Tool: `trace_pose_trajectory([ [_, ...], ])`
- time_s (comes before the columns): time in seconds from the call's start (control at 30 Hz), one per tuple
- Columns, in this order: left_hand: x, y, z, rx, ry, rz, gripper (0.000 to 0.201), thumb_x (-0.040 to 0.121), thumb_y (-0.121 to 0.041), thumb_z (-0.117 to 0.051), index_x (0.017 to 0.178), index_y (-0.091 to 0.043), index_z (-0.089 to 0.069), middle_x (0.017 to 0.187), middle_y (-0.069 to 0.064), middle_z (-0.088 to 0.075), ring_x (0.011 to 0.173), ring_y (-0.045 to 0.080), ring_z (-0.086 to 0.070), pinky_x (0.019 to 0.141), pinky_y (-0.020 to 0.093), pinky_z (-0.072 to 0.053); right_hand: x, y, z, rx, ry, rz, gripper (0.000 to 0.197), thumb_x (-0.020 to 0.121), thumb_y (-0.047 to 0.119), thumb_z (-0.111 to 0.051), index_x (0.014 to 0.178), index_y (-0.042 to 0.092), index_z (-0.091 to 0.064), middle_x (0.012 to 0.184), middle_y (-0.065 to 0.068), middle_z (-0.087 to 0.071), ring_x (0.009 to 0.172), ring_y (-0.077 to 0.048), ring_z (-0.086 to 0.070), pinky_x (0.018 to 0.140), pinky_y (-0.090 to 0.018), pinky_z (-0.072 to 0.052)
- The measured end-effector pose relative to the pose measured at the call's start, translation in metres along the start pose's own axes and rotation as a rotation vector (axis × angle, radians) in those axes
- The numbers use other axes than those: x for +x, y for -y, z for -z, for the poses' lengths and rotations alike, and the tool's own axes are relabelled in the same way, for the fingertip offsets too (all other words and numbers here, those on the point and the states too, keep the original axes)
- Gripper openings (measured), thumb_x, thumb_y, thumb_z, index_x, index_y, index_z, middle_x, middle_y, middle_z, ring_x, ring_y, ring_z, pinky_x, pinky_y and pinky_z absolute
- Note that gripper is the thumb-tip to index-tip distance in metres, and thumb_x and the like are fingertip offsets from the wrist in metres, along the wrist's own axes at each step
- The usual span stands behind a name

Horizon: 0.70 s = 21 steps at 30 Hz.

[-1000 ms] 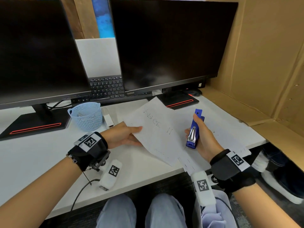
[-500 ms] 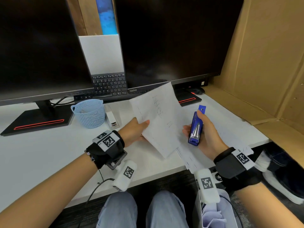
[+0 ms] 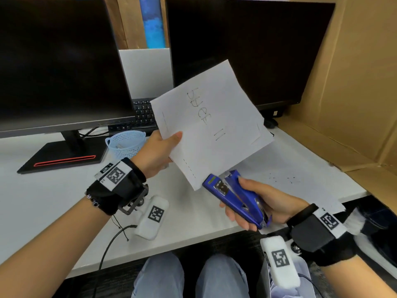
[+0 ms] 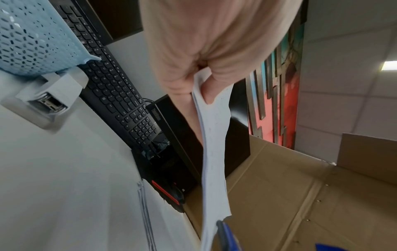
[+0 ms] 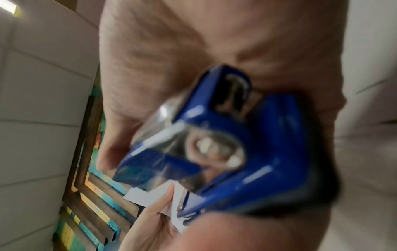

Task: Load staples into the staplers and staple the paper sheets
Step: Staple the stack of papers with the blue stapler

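Above the white table, the left hand holds the paper sheets raised and tilted, thumb on top and fingers curled beneath, pinching their left edge; the sheets' lower corner sits at the mouth of the blue stapler. The right hand wraps that stapler, fingers curled under its base, thumb on its top.

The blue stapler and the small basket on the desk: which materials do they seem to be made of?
Blue stapler: probably glossy painted metal or plastic, with bare shiny metal plates that reflect light. Basket: likely light blue moulded plastic, matte, its wall pierced by regular small holes.
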<state>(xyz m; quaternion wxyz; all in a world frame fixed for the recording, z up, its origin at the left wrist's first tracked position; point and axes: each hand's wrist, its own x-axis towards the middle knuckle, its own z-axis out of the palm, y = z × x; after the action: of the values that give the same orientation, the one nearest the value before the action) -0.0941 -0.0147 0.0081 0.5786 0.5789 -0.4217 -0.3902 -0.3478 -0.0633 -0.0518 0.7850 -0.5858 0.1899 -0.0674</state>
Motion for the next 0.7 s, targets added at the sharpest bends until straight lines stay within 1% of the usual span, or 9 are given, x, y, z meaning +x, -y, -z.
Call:
trace_pose_trajectory([
  [0.07,-0.003,-0.002,0.0,-0.022,0.002,-0.007,0.032,0.074,-0.041,-0.062,0.104,-0.029,-0.063,0.108,0.005,-0.068,0.097,0.029,-0.056,0.081,0.045,-0.03,0.003,-0.002,-0.003,-0.02,0.02,0.024,0.07,0.077,0.065,-0.064,0.105,0.001,-0.064,0.087,-0.017,-0.066,0.057,-0.019,-0.064,0.048,-0.026,-0.053],
  [0.13,-0.006,-0.005,0.001,-0.032,-0.009,-0.023,0.029,0.076,-0.039,-0.062,0.103,-0.028,-0.064,0.108,0.005,-0.068,0.097,0.029,-0.056,0.081,0.045,-0.03,0.004,-0.003,-0.004,-0.002,0.031,-0.002,0.067,0.077,0.064,-0.065,0.104,0.002,-0.066,0.085,-0.015,-0.065,0.058,-0.018,-0.063,0.048,-0.026,-0.053],
  [0.23,-0.01,-0.01,0.002,-0.04,-0.045,-0.076,0.011,0.091,-0.026,-0.059,0.102,-0.027,-0.062,0.102,0.003,-0.068,0.095,0.03,-0.058,0.083,0.046,-0.037,0.003,-0.003,-0.005,0.024,0.029,-0.052,0.066,0.07,0.062,-0.073,0.104,0.006,-0.067,0.079,-0.01,-0.06,0.056,-0.014,-0.059,0.046,-0.024,-0.051],
  [0.33,-0.01,-0.011,0.004,-0.08,-0.064,-0.106,0.016,0.099,-0.015,-0.05,0.104,-0.026,-0.06,0.093,-0.007,-0.072,0.083,0.016,-0.066,0.081,0.039,-0.045,0.008,-0.003,-0.005,0.074,-0.016,-0.043,0.074,0.066,0.067,-0.073,0.109,0.008,-0.063,0.07,-0.007,-0.052,0.048,-0.013,-0.049,0.042,-0.025,-0.044],
  [0.47,-0.01,-0.01,-0.002,-0.084,-0.065,-0.089,0.016,0.099,-0.014,-0.05,0.107,-0.023,-0.06,0.101,-0.004,-0.068,0.09,0.017,-0.064,0.087,0.041,-0.047,0.012,-0.004,-0.006,0.165,-0.052,0.058,0.08,0.064,0.068,-0.074,0.11,0.004,-0.062,0.074,-0.011,-0.059,0.052,-0.018,-0.057,0.043,-0.027,-0.05],
  [0.53,-0.012,-0.008,-0.008,-0.1,-0.058,-0.084,0.024,0.099,-0.014,-0.049,0.122,-0.015,-0.056,0.108,-0.001,-0.067,0.092,0.015,-0.065,0.076,0.031,-0.056,0.013,-0.005,-0.009,0.181,-0.075,0.137,0.079,0.062,0.067,-0.076,0.107,0.003,-0.066,0.088,-0.016,-0.066,0.061,-0.023,-0.065,0.046,-0.03,-0.054],
  [0.6,-0.014,-0.007,-0.013,-0.115,-0.05,-0.076,0.031,0.099,-0.014,-0.049,0.13,-0.01,-0.052,0.113,0.003,-0.065,0.089,0.014,-0.064,0.056,0.022,-0.055,0.015,-0.005,-0.013,0.176,-0.088,0.206,0.078,0.062,0.068,-0.075,0.106,0.004,-0.068,0.101,-0.02,-0.068,0.068,-0.026,-0.068,0.048,-0.032,-0.056],
  [0.63,-0.015,-0.008,-0.016,-0.121,-0.047,-0.071,0.031,0.099,-0.014,-0.049,0.13,-0.01,-0.051,0.114,0.004,-0.064,0.087,0.014,-0.064,0.051,0.02,-0.053,0.015,-0.005,-0.014,0.178,-0.094,0.221,0.077,0.062,0.068,-0.074,0.106,0.005,-0.069,0.104,-0.02,-0.069,0.068,-0.026,-0.069,0.049,-0.032,-0.057],
  [0.7,-0.018,-0.008,-0.021,-0.13,-0.029,-0.074,0.03,0.099,-0.014,-0.048,0.129,-0.011,-0.052,0.113,0.002,-0.065,0.088,0.012,-0.064,0.054,0.02,-0.055,0.016,-0.005,-0.015,0.164,-0.1,0.211,0.077,0.06,0.07,-0.074,0.106,0.008,-0.07,0.099,-0.02,-0.071,0.061,-0.025,-0.067,0.049,-0.03,-0.056],
])
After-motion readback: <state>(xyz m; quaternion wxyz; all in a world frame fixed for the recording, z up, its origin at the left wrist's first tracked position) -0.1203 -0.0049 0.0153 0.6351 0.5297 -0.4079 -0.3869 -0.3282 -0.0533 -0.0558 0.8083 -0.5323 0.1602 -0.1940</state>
